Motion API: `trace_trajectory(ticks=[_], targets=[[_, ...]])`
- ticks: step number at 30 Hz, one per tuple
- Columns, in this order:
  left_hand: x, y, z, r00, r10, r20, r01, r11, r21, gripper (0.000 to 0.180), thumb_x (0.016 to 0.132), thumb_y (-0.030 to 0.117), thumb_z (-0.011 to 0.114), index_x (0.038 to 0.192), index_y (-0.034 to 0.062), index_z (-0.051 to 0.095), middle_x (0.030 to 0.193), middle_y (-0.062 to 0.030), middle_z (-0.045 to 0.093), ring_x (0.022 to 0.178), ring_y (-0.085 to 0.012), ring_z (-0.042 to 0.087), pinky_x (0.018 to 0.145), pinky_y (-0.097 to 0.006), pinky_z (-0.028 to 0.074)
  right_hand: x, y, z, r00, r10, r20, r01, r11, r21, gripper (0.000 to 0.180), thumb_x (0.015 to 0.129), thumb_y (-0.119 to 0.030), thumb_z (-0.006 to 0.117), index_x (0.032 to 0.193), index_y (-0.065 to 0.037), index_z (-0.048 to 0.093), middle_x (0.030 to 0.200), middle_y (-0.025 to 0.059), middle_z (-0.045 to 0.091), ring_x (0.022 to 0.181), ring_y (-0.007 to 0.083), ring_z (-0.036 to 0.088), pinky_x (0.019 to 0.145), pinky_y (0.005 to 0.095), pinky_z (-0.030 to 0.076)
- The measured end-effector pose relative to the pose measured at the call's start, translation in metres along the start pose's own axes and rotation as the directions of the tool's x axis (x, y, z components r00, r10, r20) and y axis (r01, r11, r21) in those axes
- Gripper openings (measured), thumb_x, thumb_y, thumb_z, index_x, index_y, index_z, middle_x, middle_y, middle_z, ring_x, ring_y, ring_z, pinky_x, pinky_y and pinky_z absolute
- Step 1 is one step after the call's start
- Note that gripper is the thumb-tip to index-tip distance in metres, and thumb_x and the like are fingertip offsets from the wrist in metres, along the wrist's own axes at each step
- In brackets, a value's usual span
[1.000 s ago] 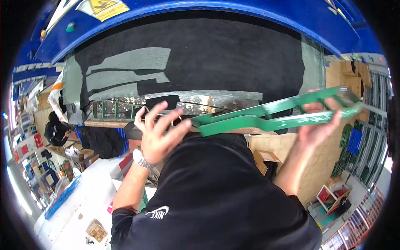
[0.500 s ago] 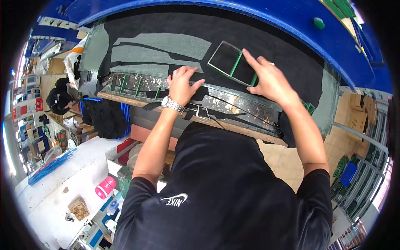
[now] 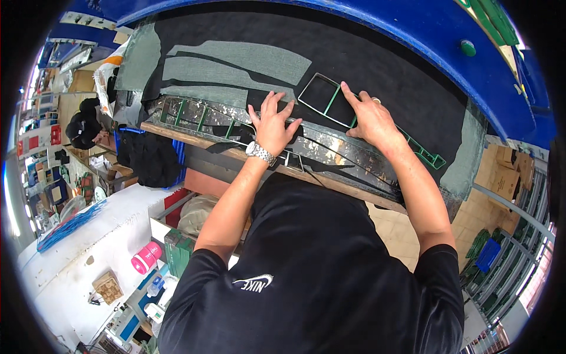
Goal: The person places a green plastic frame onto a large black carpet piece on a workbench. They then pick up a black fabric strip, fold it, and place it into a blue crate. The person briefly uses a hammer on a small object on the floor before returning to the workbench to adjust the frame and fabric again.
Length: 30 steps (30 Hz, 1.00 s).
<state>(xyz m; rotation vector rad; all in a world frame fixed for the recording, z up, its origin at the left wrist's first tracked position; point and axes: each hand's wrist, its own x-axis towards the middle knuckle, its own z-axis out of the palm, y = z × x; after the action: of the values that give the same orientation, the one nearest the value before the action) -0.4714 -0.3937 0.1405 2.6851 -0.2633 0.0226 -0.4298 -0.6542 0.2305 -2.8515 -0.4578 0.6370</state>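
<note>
My right hand (image 3: 375, 122) grips a narrow metal cutting die (image 3: 332, 98) with green crossbars, lying on a black sheet of material (image 3: 383, 62). Its index finger reaches along a crossbar while the thumb sits at the near rim; the palm hides part of the frame, and a green end of it shows past the wrist. Fingers spread, my left hand (image 3: 273, 128) rests on the near edge of the sheet, holding nothing. Long cut-outs in the sheet bare a grey-green board (image 3: 253, 56) to its left. Another green-barred die (image 3: 201, 118) lies along the bench's near side.
A blue machine beam (image 3: 407, 29) arches over the far side. A wooden strip (image 3: 194, 137) edges the scuffed bench. Black material fills a blue crate (image 3: 178, 154) at left. Further off are a person (image 3: 84, 130), a pink cup (image 3: 146, 257) and cardboard boxes (image 3: 504, 180).
My right hand has shifted slightly nearer, and the die is turned so more of its right end shows. My left hand has moved a little right, fingers still spread.
</note>
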Motion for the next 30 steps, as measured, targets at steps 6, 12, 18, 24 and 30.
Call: trace_trajectory(ticks=[6,12,18,24,30], targets=[[0.001,0.004,-0.004,1.0,0.013,0.016,-0.013,1.0,0.015,0.052,0.083,0.036,0.079,0.131,0.02,0.068,0.151,-0.0101,0.044,0.148,-0.0338,0.032,0.111,-0.076,0.015,-0.003,0.002,0.002,1.0,-0.009,-0.009,0.008,1.0,-0.019,0.116,0.065,-0.015,0.092,0.161,-0.02,0.026,0.124,0.0213,0.059,0.112,0.0394,0.063,0.093,0.0476,0.057],[0.004,0.004,-0.006,0.996,0.053,0.067,-0.059,0.995,0.08,0.051,0.083,0.037,0.078,0.131,0.0219,0.067,0.151,-0.0122,0.044,0.147,-0.0346,0.032,0.11,-0.075,0.019,-0.019,0.026,0.025,0.962,-0.108,-0.253,0.123,0.991,0.044,0.103,0.065,-0.024,0.091,0.153,-0.012,0.039,0.132,0.0221,0.056,0.121,0.0403,0.058,0.102,0.049,0.049],[0.001,-0.005,-0.002,0.995,0.031,0.091,-0.041,0.994,0.102,0.051,0.087,0.037,0.078,0.135,0.0239,0.067,0.157,-0.0077,0.04,0.148,-0.0322,0.032,0.113,-0.071,0.014,-0.131,0.108,0.026,0.767,0.224,-0.601,-0.075,0.962,0.262,0.083,0.066,-0.028,0.09,0.139,-0.006,0.056,0.137,0.0194,0.056,0.13,0.0377,0.05,0.11,0.0472,0.041],[0.006,-0.003,-0.003,0.991,0.011,0.131,-0.024,0.995,0.098,0.049,0.087,0.037,0.078,0.133,0.0222,0.068,0.157,-0.0089,0.039,0.15,-0.0321,0.029,0.116,-0.068,0.011,-0.222,0.197,0.101,0.481,0.725,-0.493,-0.419,0.684,0.597,0.082,0.07,-0.038,0.09,0.138,-0.003,0.057,0.131,0.016,0.06,0.126,0.0338,0.053,0.108,0.0455,0.041],[0.007,-0.006,-0.005,0.993,0.007,0.116,-0.017,0.996,0.09,0.049,0.086,0.038,0.079,0.132,0.0234,0.069,0.156,-0.0091,0.04,0.148,-0.0312,0.032,0.116,-0.067,0.012,-0.2,0.204,0.129,0.451,0.645,-0.617,-0.414,0.763,0.495,0.066,0.074,-0.046,0.086,0.128,-0.014,0.067,0.124,0.0038,0.064,0.117,0.0263,0.056,0.103,0.0455,0.036]])
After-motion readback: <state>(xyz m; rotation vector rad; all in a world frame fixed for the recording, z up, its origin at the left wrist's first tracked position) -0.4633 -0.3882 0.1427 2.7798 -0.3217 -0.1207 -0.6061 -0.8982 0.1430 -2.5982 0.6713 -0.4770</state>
